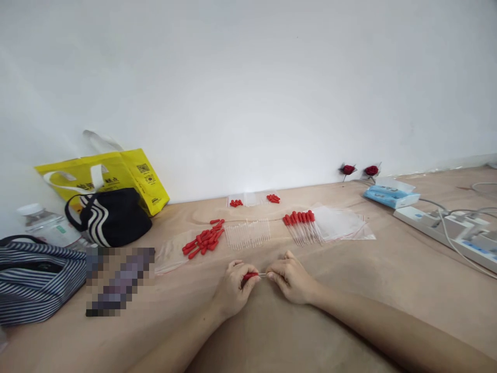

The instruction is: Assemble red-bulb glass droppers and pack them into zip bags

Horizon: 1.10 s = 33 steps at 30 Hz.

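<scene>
My left hand (237, 286) is closed around a red rubber dropper bulb (250, 276). Facing it, my right hand (292, 277) pinches a thin clear glass dropper tube (263, 275), whose left end meets the bulb's mouth; how far it sits inside is hidden by the fingers. Beyond my hands a row of loose glass tubes (247, 233) lies on the table. To their left is a pile of red bulbs (204, 241) on a clear plastic bag (171, 254). Assembled droppers with red tops (301, 220) lie side by side at the right.
Clear zip bags (344, 224) lie beside the assembled droppers, and bagged bulbs (236, 203) rest by the wall. At left stand a yellow bag (116, 171), a black pouch (120, 217), a bottle (48, 225) and a striped bag (34, 280). At right are tissues (392, 196) and a power strip (430, 223).
</scene>
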Motion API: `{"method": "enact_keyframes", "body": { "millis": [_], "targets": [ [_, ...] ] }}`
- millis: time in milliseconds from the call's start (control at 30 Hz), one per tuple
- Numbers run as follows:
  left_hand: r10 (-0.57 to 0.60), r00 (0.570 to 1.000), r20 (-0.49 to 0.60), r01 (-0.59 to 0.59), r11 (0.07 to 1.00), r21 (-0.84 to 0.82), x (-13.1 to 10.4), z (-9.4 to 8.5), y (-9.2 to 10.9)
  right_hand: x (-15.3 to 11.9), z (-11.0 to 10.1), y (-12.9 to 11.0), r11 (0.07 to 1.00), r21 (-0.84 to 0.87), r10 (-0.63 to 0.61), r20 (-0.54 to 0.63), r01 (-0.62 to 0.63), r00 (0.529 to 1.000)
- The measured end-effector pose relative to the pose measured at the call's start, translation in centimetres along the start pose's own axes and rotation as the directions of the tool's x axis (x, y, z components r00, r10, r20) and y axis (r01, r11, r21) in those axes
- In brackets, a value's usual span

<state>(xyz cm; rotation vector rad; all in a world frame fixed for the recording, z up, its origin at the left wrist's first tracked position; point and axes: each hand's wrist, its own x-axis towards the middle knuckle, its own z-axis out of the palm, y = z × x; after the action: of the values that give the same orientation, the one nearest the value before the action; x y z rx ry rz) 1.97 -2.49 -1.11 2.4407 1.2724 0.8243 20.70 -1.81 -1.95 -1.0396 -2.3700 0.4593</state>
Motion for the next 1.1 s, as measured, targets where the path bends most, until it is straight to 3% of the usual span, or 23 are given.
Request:
{"method": "enact_keyframes", "body": {
  "millis": [133,333,400,467,533,633,700,833,1100],
  "targets": [
    [-0.024,1.000,0.018,0.025,1.000,-0.012,0.2,-0.2,-0.1,0.4,-0.9,-0.1,0.999,-0.005,0.037,0.069,-0.037,0.997],
    [-0.036,0.996,0.082,0.036,0.999,0.005,0.5,-0.8,-0.6,0.7,-2.5,-0.6,0.977,-0.181,-0.090,0.126,0.112,0.988],
    [-0.058,0.998,0.017,0.058,0.998,0.009,0.5,-1.0,-1.2,0.8,-2.6,-0.3,0.970,-0.216,-0.093,0.112,0.116,0.989],
    [-0.102,0.987,-0.121,0.104,0.994,0.010,0.5,-1.2,-2.2,1.2,-2.7,0.3,0.972,-0.232,-0.012,0.037,0.020,0.999],
    [-0.144,0.959,-0.244,0.153,0.988,0.020,0.5,-1.5,-3.3,1.9,-2.8,1.4,0.957,-0.231,0.159,-0.087,-0.175,0.983],
    [-0.160,0.934,-0.319,0.195,0.977,0.082,0.6,-1.9,-4.7,3.4,-3.1,3.2,0.852,-0.252,0.401,-0.251,-0.460,0.881],
    [-0.164,0.930,-0.329,0.222,0.964,0.145,0.7,-2.3,-5.2,4.5,-3.0,4.2,0.771,-0.309,0.474,-0.307,-0.557,0.826],
    [-0.247,0.904,-0.350,0.353,0.892,0.281,0.8,-3.2,-5.5,5.8,-2.3,5.3,0.667,-0.400,0.523,-0.350,-0.629,0.777],
    [-0.378,0.807,-0.455,0.577,0.670,0.467,1.1,-4.8,-6.2,6.1,-2.3,5.3,0.659,-0.432,0.503,-0.356,-0.616,0.788]
  ]
}}
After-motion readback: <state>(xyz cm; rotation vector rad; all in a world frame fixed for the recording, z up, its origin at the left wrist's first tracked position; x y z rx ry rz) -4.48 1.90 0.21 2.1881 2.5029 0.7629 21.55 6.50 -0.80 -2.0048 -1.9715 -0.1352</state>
